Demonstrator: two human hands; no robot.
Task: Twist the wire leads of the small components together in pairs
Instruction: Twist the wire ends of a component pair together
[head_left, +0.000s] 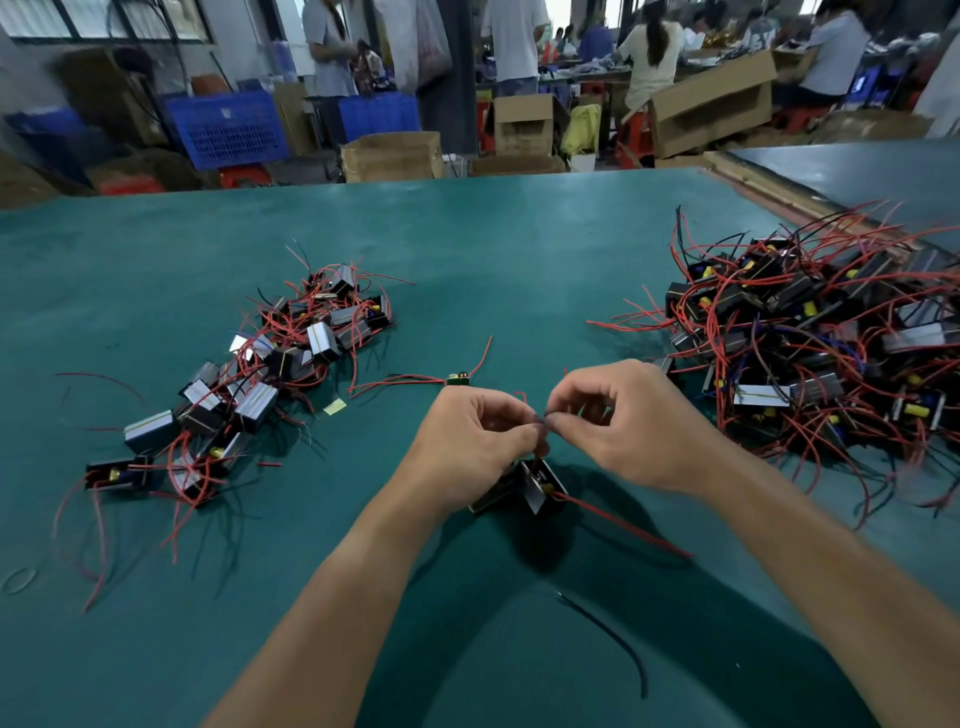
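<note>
Mid-twist, hands together: left hand (478, 431) and right hand (618, 415) both pinching leads (544, 419) of component (540, 488), low at table (467, 260) centre. Probably done: small pile (249, 379) on left. Loads left, guessing: big pile (810, 353) on right.

Leads (545, 418) mostly hidden in pinch; rt pile (831, 343) cut by edge.

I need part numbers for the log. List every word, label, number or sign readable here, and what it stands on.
No text can be read.
Small black box-shaped components with silver faces: no legible marking.
Blue plastic lattice crate: pale patch, too blurred to read.
Brown cardboard boxes: no print made out.
</note>
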